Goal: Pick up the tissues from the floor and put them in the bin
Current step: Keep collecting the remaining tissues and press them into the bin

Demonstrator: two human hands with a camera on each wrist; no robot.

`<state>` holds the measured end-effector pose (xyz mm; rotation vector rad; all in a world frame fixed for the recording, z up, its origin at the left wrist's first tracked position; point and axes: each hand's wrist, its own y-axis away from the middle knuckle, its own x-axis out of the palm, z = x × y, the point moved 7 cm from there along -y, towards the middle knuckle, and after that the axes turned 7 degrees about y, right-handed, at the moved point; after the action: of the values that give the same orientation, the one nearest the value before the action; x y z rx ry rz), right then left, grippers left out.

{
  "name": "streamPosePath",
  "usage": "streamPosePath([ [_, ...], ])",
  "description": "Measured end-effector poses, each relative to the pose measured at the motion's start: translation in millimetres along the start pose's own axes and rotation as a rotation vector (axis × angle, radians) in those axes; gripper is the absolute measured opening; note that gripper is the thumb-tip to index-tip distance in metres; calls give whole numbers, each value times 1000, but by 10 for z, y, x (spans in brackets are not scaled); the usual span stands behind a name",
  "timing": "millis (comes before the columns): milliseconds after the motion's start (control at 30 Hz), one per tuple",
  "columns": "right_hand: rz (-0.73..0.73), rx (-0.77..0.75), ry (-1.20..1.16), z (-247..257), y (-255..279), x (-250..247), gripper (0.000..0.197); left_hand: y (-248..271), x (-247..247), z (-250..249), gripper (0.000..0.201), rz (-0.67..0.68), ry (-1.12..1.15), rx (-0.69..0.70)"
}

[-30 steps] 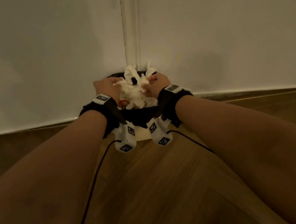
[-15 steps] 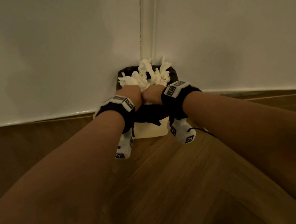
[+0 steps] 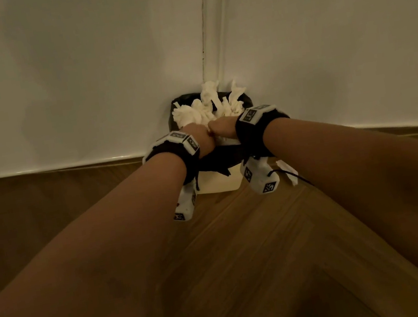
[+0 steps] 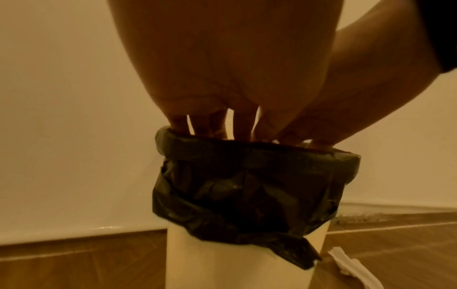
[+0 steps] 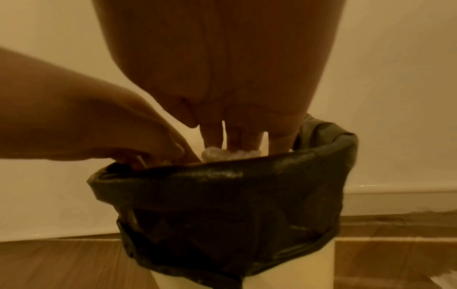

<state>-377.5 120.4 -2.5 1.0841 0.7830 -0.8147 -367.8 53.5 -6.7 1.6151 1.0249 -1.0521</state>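
Both hands over bin (image 3: 217, 183) in wall corner. Left hand (image 3: 199, 139) and right hand (image 3: 222, 131) side by side, knuckles touching, fingers (image 4: 242, 125) reaching down past black liner (image 4: 247, 187) rim onto tissues (image 3: 208, 106). Tissues heaped in bin. Grip hidden, cannot tell. One stray tissue (image 3: 288, 171) on floor (image 3: 244, 248) beside bin.

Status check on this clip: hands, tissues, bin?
Left hand and right hand pushing tissues down into bin. Wad heaped above rim. One stray tissue on floor beside bin.
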Motion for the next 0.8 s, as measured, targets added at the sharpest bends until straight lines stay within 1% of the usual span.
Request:
streamPosePath([
  [33,-46,13,5,-26,56,-72,37,44,-33,2,35,-29,75,4],
  [67,-69,15,9,-44,118,-116,36,80,-44,18,34,-89,133,5],
  [100,-119,-8,1,-58,171,-185,36,145,-64,47,33,-161,188,-24],
  [167,-241,1,-128,-165,306,-347,36,267,-125,18,32,-369,233,-33],
  [233,-364,5,-245,-360,440,-499,38,412,-201,-173,28,-560,212,42],
  [267,-429,26,-307,-491,536,-571,38,491,-227,-315,26,-616,208,95],
  [300,-477,52,-385,-645,618,-622,38,552,-238,-470,25,-641,203,147],
  [367,-509,96,-446,-908,766,-656,37,613,-193,-752,22,-635,190,230],
  [467,-547,163,-375,-1293,940,-633,39,627,-33,-1189,18,-593,184,357],
  [567,-493,229,-293,-1687,979,-458,35,511,263,-1521,20,-453,200,424],
  [633,-437,267,-217,-1916,959,-283,29,395,524,-1616,22,-329,235,408],
  [700,-371,308,-138,-2152,907,-79,26,252,836,-1640,25,-202,265,336],
  [800,-253,345,-46,-2478,742,262,27,43,1331,-1571,36,-27,247,214],
])
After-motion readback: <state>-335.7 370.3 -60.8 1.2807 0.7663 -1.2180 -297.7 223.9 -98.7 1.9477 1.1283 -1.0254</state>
